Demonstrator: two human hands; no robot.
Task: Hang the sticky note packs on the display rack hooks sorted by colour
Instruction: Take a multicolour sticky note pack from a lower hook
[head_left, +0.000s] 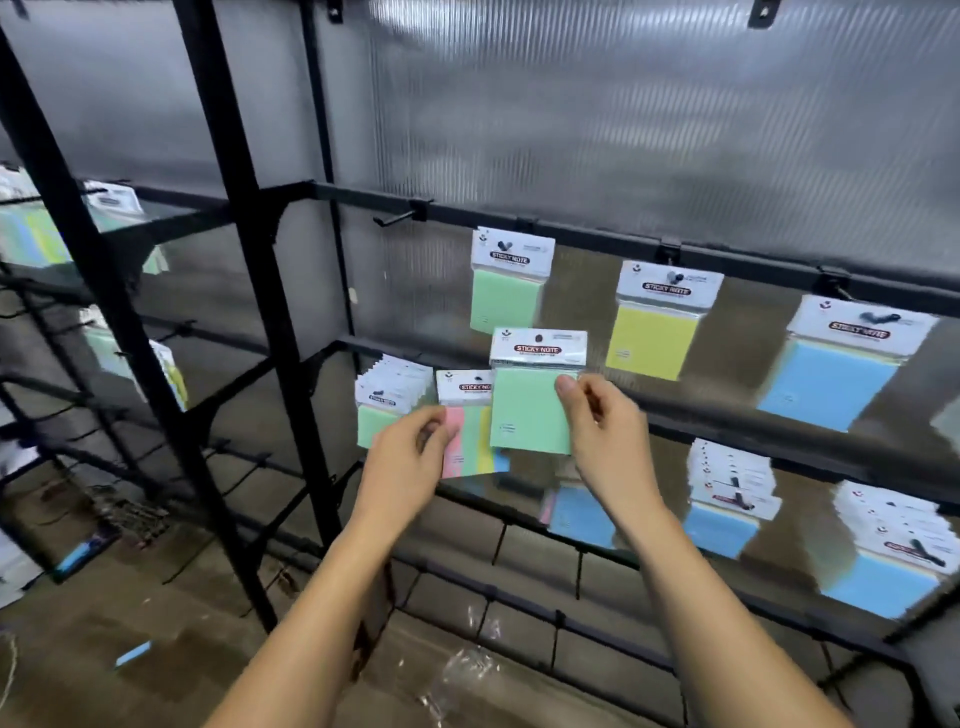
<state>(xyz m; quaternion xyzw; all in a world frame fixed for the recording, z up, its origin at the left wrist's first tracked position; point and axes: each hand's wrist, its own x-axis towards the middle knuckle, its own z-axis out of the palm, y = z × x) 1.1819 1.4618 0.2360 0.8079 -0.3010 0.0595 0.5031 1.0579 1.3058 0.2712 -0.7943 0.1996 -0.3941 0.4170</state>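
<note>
While your right hand (597, 415) pinches a green pack (532, 397) by its edge below the hung green one (506, 283), your left hand (410, 457) grips a striped pack (475, 431). It looks light, slick and bendy; hold the stiffer card header.
</note>
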